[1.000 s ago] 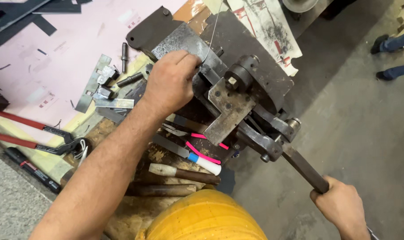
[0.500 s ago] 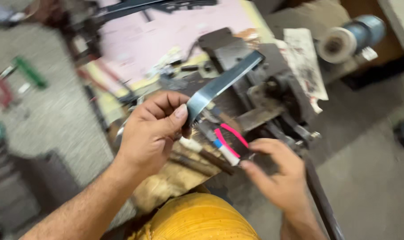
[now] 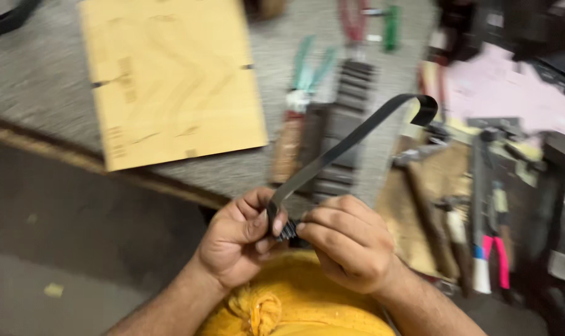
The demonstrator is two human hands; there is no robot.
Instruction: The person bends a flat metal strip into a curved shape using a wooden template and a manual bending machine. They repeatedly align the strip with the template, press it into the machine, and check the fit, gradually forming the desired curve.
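Head view: my left hand (image 3: 242, 239) has its grip clenched on the lower end of a dark metal strip (image 3: 347, 144), thumb pressed on it. My right hand (image 3: 347, 239) pinches the same end from 3 o'clock. The strip rises toward 1 o'clock, its far end curled into a hook. On the worktop (image 3: 46, 93), a plywood board (image 3: 170, 81) lies at 11 o'clock and blurred pliers (image 3: 307, 71) at 12.
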